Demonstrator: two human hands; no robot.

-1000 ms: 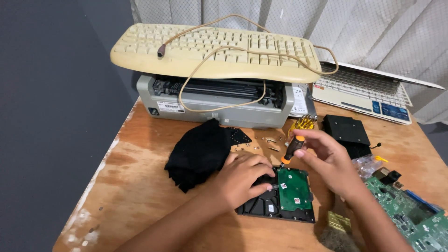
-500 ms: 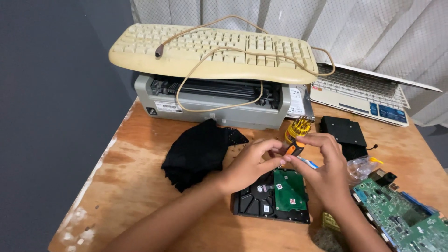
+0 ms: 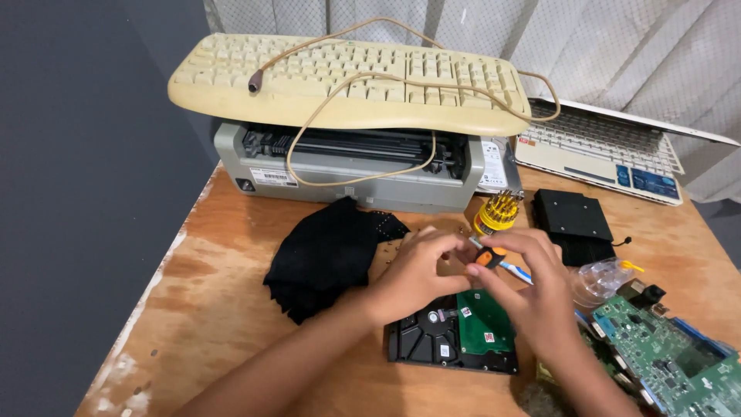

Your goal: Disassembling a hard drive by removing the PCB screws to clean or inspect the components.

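I have both hands raised just above the hard drive (image 3: pixel 455 340), which lies circuit side up on the wooden table (image 3: pixel 224 239), its green board to the right. My right hand (image 3: pixel 532 286) is closed around a small screwdriver (image 3: pixel 494 259) with an orange collar, thumb and forefinger pinching it. My left hand (image 3: pixel 413 274) is curled with its fingertips meeting at the screwdriver's tip; I cannot tell whether it grips the tip or only touches it. A black cloth (image 3: pixel 328 251) lies just left of my left hand. A yellow bit holder (image 3: pixel 495 212) stands behind my hands, near the grey printer (image 3: pixel 347 166), which carries a cream keyboard (image 3: pixel 347 81). A green circuit board (image 3: pixel 671 359) lies to the right.
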